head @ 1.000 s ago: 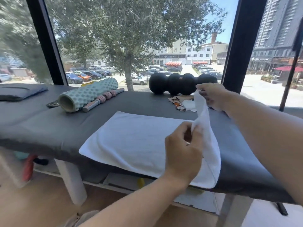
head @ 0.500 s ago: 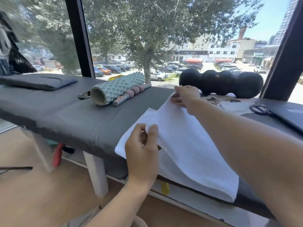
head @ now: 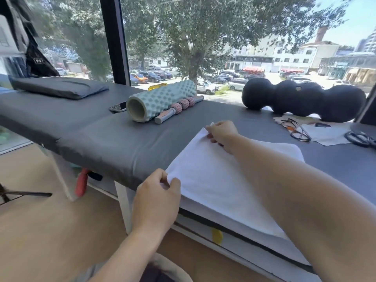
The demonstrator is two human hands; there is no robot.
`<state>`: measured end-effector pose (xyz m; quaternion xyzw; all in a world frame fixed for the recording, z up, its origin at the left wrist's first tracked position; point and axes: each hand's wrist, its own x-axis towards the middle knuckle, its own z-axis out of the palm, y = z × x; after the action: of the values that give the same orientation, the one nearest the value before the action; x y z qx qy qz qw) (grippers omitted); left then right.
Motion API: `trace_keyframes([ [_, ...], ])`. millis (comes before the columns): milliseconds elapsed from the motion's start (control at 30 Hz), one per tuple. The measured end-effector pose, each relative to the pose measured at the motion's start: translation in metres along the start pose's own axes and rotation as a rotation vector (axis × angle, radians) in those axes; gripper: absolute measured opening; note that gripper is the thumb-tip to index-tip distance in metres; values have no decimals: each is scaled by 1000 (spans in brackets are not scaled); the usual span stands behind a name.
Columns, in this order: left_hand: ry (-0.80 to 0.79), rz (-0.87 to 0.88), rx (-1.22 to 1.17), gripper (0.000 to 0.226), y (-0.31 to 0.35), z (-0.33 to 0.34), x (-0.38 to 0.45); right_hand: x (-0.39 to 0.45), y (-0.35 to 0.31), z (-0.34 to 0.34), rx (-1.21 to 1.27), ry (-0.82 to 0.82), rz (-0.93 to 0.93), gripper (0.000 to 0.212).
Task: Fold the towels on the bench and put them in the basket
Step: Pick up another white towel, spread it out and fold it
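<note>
Towel [head: 219, 180] on bench [head: 114, 139], corners pinched by left hand [head: 156, 198], right hand [head: 222, 134]

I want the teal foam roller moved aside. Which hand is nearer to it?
Right. The right hand pinches the towel's far corner, close to the foam roller; the left hand holds the near corner at the bench edge.

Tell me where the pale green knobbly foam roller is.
In the head view, the pale green knobbly foam roller lies on the grey bench, left of centre by the window, between a phone and a pink-beaded massage stick.
</note>
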<state>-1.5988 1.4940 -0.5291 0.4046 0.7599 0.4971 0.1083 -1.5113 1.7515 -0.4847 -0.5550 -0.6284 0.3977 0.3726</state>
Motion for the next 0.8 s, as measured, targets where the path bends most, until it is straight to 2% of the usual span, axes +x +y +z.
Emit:
trace_keyframes([
  [133, -2, 6, 171, 25, 0, -4, 0, 6, -4, 1, 9, 35, 6, 18],
  [367, 69, 155, 316, 28, 11, -11, -9, 7, -30, -1, -14, 294, -95, 26],
  [500, 70, 90, 278, 27, 11, -14, -4, 14, -34, 19, -17, 168, -54, 23],
  [600, 50, 14, 312, 24, 5, -18, 3, 16, -18, 31, -137, 54, -22, 26],
  [667, 36, -6, 363, 21, 0, -21, 7, 19, -7, 34, -190, 37, -35, 29],
  [733, -1, -12, 452, 17, -5, -22, 10, 24, -4, 33, -252, 38, -67, 21],
  [800, -57, -42, 520, 21, -10, -24, 13, 27, -6, 28, -424, 47, -116, 17],
])
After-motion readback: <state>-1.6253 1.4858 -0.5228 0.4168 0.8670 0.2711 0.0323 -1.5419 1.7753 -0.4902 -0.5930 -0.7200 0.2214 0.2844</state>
